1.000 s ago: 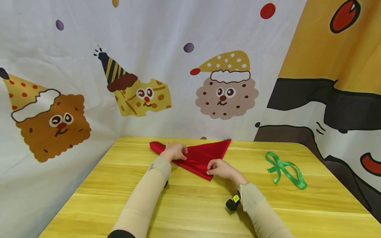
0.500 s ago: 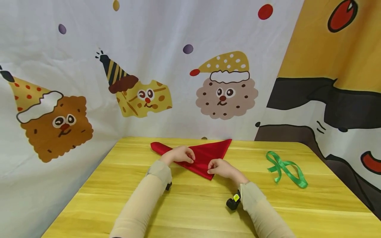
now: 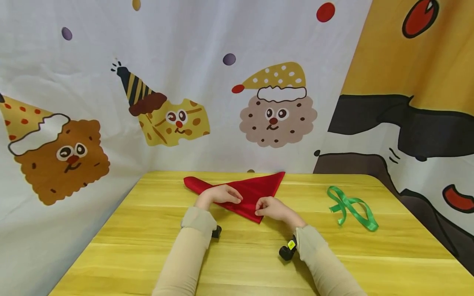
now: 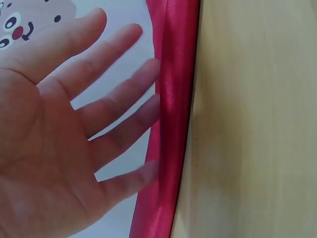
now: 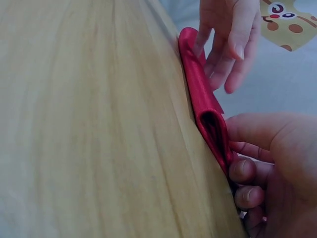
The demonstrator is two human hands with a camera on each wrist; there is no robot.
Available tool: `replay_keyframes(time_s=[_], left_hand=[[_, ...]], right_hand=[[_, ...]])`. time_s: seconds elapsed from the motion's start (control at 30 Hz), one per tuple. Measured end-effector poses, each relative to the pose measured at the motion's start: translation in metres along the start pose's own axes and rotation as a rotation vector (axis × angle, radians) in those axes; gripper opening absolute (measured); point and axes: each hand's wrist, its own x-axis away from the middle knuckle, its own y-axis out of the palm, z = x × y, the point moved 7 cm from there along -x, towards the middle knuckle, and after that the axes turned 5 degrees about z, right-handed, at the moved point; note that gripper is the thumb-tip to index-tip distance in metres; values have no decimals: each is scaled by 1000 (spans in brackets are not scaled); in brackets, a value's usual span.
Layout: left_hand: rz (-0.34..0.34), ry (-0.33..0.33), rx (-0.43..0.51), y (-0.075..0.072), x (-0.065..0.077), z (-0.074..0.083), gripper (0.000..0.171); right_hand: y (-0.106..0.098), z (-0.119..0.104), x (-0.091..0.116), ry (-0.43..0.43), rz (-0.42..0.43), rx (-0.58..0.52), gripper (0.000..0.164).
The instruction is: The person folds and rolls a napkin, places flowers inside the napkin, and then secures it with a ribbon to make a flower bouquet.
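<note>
A red satiny cloth (image 3: 255,191) lies at the far part of the table, its near-left edge folded into a narrow roll and one pointed corner reaching toward the back right. My left hand (image 3: 223,194) is over the cloth's near edge. In the left wrist view its fingers (image 4: 116,99) are spread and loosely extended, with the tips right at the folded edge. At the near corner, my right hand (image 3: 273,208) pinches the cloth. The right wrist view shows its thumb (image 5: 247,126) beside the hollow end of the roll (image 5: 198,84) and its other fingers curled below.
A green ribbon (image 3: 353,209) lies in loose loops to the right on the wooden table (image 3: 237,255). Behind the table hangs a white curtain (image 3: 177,53) printed with cartoon biscuits and cheese. Small black cameras (image 3: 286,251) sit at both wrists.
My left hand has slid to the right along the cloth, and its fingers have loosened and straightened. My right hand stays at the near corner; the cloth and ribbon lie as before.
</note>
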Motion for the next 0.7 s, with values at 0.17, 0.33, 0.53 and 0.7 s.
replay_keyframes(time_s=[0.17, 0.33, 0.53, 0.7], left_hand=[[13, -17, -24, 1, -1, -6, 30], [14, -23, 3, 3, 2, -8, 31], [-34, -16, 3, 6, 5, -10, 33], [-53, 1, 5, 7, 6, -10, 35]], right_hand=[[-2, -18, -1, -81, 33, 107, 11], [4, -27, -3, -148, -11, 119, 11], [13, -22, -2, -120, -78, 96, 26], [13, -25, -2, -138, -72, 129, 31]])
